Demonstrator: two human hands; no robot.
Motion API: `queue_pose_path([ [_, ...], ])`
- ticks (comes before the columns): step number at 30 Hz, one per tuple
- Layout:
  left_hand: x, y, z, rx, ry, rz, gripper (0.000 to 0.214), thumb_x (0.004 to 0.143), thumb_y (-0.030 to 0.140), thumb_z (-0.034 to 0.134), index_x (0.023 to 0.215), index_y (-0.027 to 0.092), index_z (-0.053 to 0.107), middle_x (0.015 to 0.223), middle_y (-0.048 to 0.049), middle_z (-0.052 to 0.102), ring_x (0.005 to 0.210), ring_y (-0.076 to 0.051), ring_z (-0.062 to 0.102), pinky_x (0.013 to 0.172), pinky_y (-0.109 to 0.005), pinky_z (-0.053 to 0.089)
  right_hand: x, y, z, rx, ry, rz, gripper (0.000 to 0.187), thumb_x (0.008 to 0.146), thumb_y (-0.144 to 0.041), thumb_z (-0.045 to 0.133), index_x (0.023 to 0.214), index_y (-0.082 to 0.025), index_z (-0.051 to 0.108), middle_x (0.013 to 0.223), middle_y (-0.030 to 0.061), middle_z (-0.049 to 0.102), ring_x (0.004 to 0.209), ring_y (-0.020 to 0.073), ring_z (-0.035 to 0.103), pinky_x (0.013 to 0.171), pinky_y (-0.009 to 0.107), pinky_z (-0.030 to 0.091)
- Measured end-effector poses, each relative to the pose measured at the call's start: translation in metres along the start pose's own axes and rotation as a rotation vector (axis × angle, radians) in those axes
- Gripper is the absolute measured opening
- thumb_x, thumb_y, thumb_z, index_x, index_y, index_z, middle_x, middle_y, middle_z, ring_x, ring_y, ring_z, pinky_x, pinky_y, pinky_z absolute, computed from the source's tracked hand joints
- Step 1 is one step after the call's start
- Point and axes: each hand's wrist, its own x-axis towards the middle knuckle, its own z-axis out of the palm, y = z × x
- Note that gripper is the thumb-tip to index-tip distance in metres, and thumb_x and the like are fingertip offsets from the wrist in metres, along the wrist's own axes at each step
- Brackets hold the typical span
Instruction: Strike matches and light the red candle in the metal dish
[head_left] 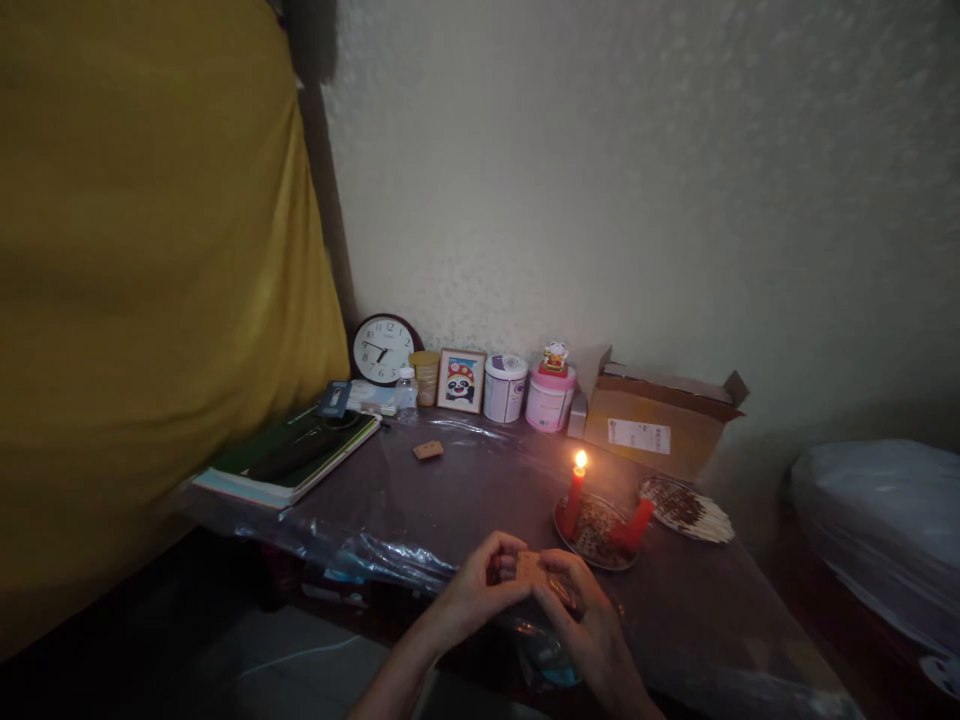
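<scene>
My left hand (491, 580) and my right hand (589, 620) meet over the table's front edge. Between their closed fingertips is a small tan piece (529, 568) that looks like cardboard, partly covered by the fingers. Just beyond my right hand, a metal plate (564, 538) carries a lit red candle (574, 500), standing upright. A second red candle piece (637, 522), unlit, leans at the plate's right side amid brown crumbs. Farther back lies another small tan piece (428, 451) of similar look.
Thin sticks (705, 515) with dark bits lie right of the plate. Along the wall stand a clock (384, 350), a panda picture (460, 382), two tins (505, 390) and an open cardboard box (652, 415). Books (285, 460) rest at left by a yellow curtain (150, 250).
</scene>
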Motion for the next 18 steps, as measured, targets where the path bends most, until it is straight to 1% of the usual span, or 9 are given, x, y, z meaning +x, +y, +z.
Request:
queue_pose_path([
  [3,-0.001,0.003,0.001,-0.021,-0.023,-0.009,0.035,0.066,0.029,0.071,0.095,0.018,0.055,0.082,-0.0006,0.06,0.075,-0.014,0.056,0.07,-0.025,0.04,0.0,-0.001,-0.001,0.031,-0.039,0.026,0.022,0.08,-0.037,0.056,0.096,-0.022,0.06,0.096,0.0055,0.066,0.092,0.0219,0.063,0.08,0.032,0.052],
  [7,-0.002,0.006,0.001,-0.037,-0.045,-0.01,0.034,0.066,0.029,0.071,0.095,0.019,0.055,0.082,-0.0007,0.06,0.076,-0.014,0.056,0.07,-0.026,0.04,-0.001,-0.001,-0.003,0.046,-0.048,0.005,0.023,0.078,-0.039,0.058,0.095,-0.025,0.061,0.095,0.0052,0.067,0.09,0.0231,0.064,0.079,0.034,0.054],
  [10,-0.003,0.004,-0.001,-0.035,-0.055,-0.012,0.035,0.066,0.028,0.071,0.096,0.019,0.056,0.082,-0.0006,0.059,0.077,-0.014,0.055,0.07,-0.025,0.04,-0.002,0.001,-0.003,0.057,-0.047,-0.001,0.023,0.077,-0.039,0.06,0.095,-0.024,0.061,0.095,0.0055,0.068,0.089,0.0235,0.065,0.078,0.034,0.055],
  [14,-0.001,-0.004,-0.003,-0.048,-0.068,-0.014,0.036,0.067,0.026,0.07,0.098,0.019,0.054,0.081,-0.0007,0.059,0.076,-0.014,0.055,0.069,-0.025,0.04,-0.004,0.005,-0.004,0.048,-0.054,-0.017,0.024,0.076,-0.036,0.062,0.098,-0.025,0.06,0.099,0.0048,0.067,0.092,0.0223,0.064,0.082,0.033,0.054],
  [18,0.0,-0.007,-0.002,-0.031,-0.058,-0.008,0.034,0.067,0.026,0.069,0.097,0.019,0.055,0.083,-0.0013,0.06,0.076,-0.014,0.056,0.07,-0.026,0.041,-0.005,0.006,-0.005,0.043,-0.061,-0.007,0.024,0.077,-0.035,0.061,0.098,-0.025,0.06,0.099,0.0039,0.067,0.093,0.0215,0.065,0.082,0.031,0.054],
])
